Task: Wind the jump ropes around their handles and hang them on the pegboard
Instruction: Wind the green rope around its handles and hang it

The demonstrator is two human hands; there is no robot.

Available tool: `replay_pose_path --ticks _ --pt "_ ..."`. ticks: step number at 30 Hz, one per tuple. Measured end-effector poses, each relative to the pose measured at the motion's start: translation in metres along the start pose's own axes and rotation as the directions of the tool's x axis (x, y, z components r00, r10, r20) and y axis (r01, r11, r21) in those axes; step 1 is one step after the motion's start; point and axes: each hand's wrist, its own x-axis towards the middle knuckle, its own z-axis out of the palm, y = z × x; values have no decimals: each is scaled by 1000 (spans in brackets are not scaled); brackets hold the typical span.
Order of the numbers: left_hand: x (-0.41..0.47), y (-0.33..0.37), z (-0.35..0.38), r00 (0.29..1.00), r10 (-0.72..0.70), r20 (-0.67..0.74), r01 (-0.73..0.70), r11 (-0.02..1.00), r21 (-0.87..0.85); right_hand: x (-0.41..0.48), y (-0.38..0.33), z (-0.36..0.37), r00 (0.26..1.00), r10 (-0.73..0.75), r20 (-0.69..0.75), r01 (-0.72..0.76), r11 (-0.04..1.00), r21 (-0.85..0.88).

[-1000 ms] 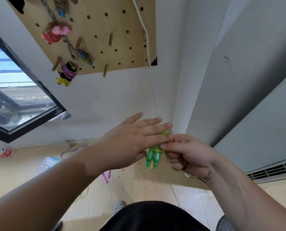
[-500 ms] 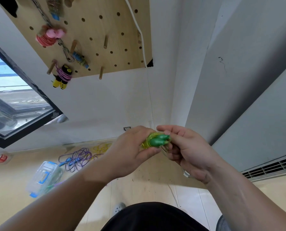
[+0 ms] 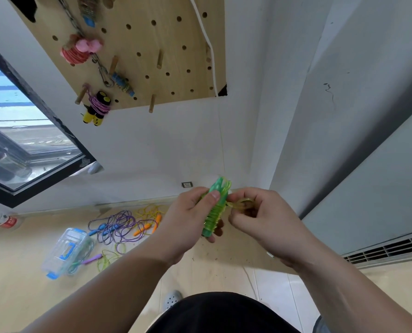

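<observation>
Holding wound green handles (image 3: pixel 216 191) before a white wall (image 3: pixel 152 145), below the pegboard (image 3: pixel 152 39).
Head view: paired translucent plastic handles, tapered, ribbed with tight coils of glossy yellow-green rope (image 3: pixel 212 216). Half a second earlier they showed end-on; now they show lengthwise and nearly upright. Left hand (image 3: pixel 188 219) is curled round the handles, thumb pressed across the upper part. Right hand (image 3: pixel 260 219) is just beside, fingers bent, pinching a small loose loop (image 3: pixel 243 202) of rope. The plywood pegboard has round holes, wooden pegs (image 3: pixel 160 59) and three wound bundles (image 3: pixel 79 50). Tangled ropes (image 3: pixel 118 227) and a clear box (image 3: pixel 65 251) lie on the floor (image 3: pixel 20 272).
</observation>
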Motion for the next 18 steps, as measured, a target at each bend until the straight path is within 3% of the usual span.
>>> replay_pose_path --ticks 3,7,10,15,18 --pt "-2 -1 -1 998 -61 9 61 998 -10 -1 -2 -1 994 -97 -41 87 978 -192" --pt "-2 -1 -4 989 -149 9 149 988 -50 -1 5 -10 977 -193 -93 158 941 -299" --pt "-2 2 -3 966 -250 72 252 968 -21 0 4 -17 953 -301 31 292 886 -362" --pt "-7 10 6 928 -324 183 285 936 208 9 -2 -19 864 -439 248 502 707 -499" --pt "-11 18 9 934 -311 176 278 942 189 17 -4 -27 890 -426 166 455 791 -409"
